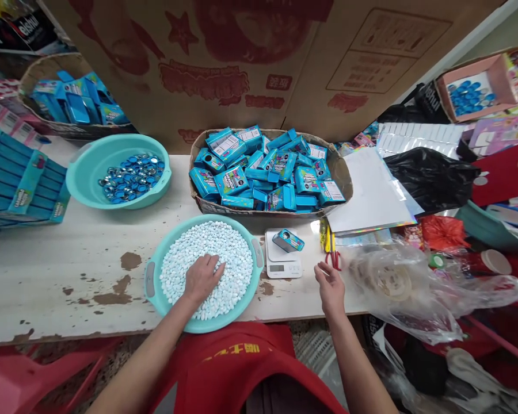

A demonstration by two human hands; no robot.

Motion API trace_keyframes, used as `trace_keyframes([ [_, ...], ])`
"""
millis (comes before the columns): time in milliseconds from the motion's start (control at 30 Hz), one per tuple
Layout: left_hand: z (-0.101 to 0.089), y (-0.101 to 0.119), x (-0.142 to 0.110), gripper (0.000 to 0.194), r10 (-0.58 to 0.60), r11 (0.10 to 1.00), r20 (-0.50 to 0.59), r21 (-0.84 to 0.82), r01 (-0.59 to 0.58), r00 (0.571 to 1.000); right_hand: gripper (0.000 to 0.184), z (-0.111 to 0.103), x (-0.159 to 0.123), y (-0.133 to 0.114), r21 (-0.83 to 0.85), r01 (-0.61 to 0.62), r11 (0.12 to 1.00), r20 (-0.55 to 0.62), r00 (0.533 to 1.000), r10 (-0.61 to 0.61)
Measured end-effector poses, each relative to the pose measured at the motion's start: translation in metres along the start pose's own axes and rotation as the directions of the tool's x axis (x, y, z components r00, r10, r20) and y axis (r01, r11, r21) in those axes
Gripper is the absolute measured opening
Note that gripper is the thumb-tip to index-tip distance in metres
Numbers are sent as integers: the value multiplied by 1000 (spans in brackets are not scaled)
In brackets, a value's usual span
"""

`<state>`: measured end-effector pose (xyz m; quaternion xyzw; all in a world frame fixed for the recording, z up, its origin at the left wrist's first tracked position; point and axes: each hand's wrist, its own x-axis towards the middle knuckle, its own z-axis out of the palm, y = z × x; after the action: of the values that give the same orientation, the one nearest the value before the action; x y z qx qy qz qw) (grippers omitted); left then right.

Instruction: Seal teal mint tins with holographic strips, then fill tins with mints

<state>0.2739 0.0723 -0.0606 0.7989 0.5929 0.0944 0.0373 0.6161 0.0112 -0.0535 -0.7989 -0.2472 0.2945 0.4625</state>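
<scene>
Small white and pale blue candies [237, 253] fill a turquoise basin [152, 299] at the table's front. My left hand [204, 279] lies palm down on these candies, thumb apart from the fingers, its fingertips partly sunk among them. Just right of the basin stands a white kitchen scale [284, 269] with a small display. One blue candy tin [288, 240] rests tilted on its plate. My right hand [331, 287] hovers right of the scale with fingers loosely extended and nothing in it. Close to its fingertips lie red-handled scissors [335, 260].
Behind the scale, a cut-down cardboard box [271, 211] holds many blue tins. Another turquoise basin [80, 187] contains small round blue and silver lids [132, 178]. Stacked blue display boxes [23, 184] stand left. Clear plastic bags [397, 282] and white sheets [366, 190] crowd the right.
</scene>
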Motion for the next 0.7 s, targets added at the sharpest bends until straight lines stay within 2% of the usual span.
trace_keyframes([
  [200, -6, 0, 0, 30, 41, 999, 14, -29, -41, 999, 49, 4, 2, 5, -15, 21, 1000, 36, 999, -21],
  [333, -15, 1, -2, 31, 15, 998, 19, -58, -14, 1000, 54, 22, 11, -2, -15, 73, 997, 111, 991, -71],
  [500, -19, 2, -8, 30, -20, 999, 28, -50, 22, 999, 67, 47, 20, -17, -15, 146, 989, 244, 960, -138],
  [633, -20, 1, -7, 26, -34, 998, 113, -53, 40, 993, 75, 61, 24, -26, -23, 193, 981, 302, 937, -177],
  [700, -22, 1, -3, 19, -41, 997, 171, -57, 51, 984, 71, 66, 27, -28, -26, 198, 980, 288, 940, -183],
])
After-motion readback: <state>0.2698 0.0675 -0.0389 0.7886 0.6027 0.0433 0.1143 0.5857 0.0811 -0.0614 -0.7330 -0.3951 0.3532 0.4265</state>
